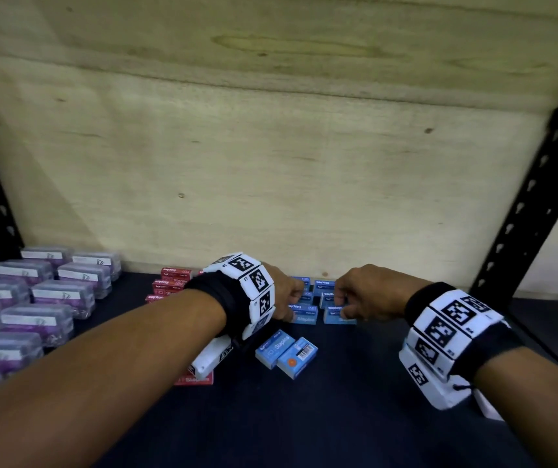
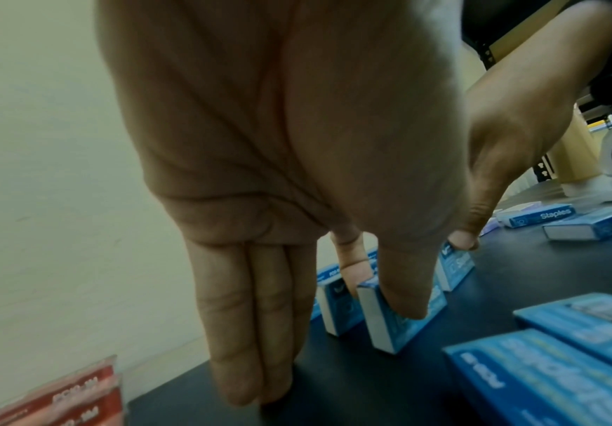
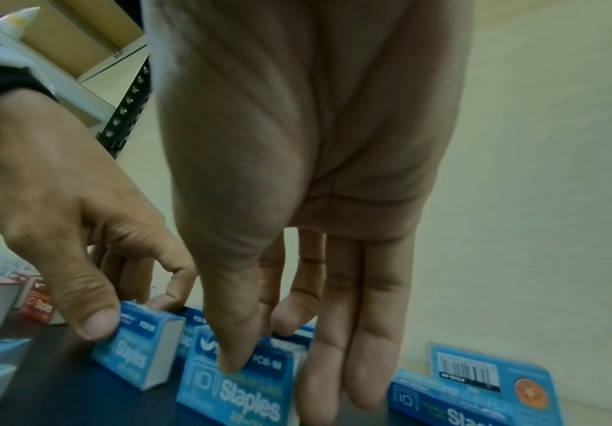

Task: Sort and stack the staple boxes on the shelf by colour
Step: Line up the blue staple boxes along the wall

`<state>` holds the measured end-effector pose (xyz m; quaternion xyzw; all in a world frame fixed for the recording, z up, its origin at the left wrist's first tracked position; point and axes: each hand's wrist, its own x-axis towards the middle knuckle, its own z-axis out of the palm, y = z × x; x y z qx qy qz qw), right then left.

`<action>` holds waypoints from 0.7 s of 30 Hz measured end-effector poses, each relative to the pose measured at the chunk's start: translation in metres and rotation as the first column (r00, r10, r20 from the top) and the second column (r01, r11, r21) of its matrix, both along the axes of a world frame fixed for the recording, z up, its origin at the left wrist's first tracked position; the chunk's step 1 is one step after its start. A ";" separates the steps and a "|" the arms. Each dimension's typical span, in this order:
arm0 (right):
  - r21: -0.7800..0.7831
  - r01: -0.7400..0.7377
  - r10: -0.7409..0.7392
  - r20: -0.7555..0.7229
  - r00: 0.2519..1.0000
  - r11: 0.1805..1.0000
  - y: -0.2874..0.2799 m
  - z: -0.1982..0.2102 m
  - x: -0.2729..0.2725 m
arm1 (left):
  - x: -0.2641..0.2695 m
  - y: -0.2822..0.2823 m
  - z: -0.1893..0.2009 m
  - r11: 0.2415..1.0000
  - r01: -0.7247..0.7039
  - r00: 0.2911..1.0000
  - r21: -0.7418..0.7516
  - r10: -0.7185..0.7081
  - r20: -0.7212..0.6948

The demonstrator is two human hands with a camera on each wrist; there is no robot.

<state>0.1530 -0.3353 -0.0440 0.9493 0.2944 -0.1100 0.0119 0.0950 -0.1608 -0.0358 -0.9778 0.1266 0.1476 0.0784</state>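
Blue staple boxes stand in two short rows at the back of the dark shelf (image 1: 355, 417). My left hand (image 1: 292, 305) pinches the front blue box (image 1: 304, 319) of the left row between thumb and forefinger; the left wrist view shows that box (image 2: 399, 331) on its edge under my left hand (image 2: 377, 291). My right hand (image 1: 341, 305) pinches the front blue box (image 1: 335, 318) of the right row, and its thumb lies on the box's face (image 3: 238, 389) in the right wrist view. Red staple boxes (image 1: 172, 285) stand in a row to the left.
Two loose blue boxes (image 1: 286, 352) lie just in front of my hands. A red box (image 1: 194, 380) lies under my left wrist. Several clear cases with purple contents (image 1: 51, 298) fill the shelf's left side. Black uprights (image 1: 524, 214) frame the plywood back wall.
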 end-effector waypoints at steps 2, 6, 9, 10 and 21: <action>0.007 0.011 -0.011 -0.005 1.000 1.000 -0.002 0.000 0.002 | 0.001 0.002 0.000 1.000 -0.001 1.000 -0.002 0.000 -0.009; 0.001 0.009 -0.009 -0.010 1.000 1.000 -0.002 0.000 0.003 | 0.002 0.003 -0.001 0.999 -0.024 1.000 -0.030 0.024 -0.004; -0.009 0.030 -0.030 -0.012 0.999 1.000 -0.003 0.002 0.000 | 0.003 0.004 -0.003 0.997 -0.047 0.999 -0.055 0.047 -0.005; -0.014 0.032 -0.032 -0.003 0.999 0.999 -0.003 0.003 -0.002 | 0.003 0.006 -0.004 0.996 -0.067 0.998 -0.062 0.067 -0.012; 0.051 -0.103 0.112 -0.226 0.968 0.993 0.007 0.012 -0.042 | -0.003 0.025 0.009 0.983 -0.144 0.976 -0.112 0.123 -0.181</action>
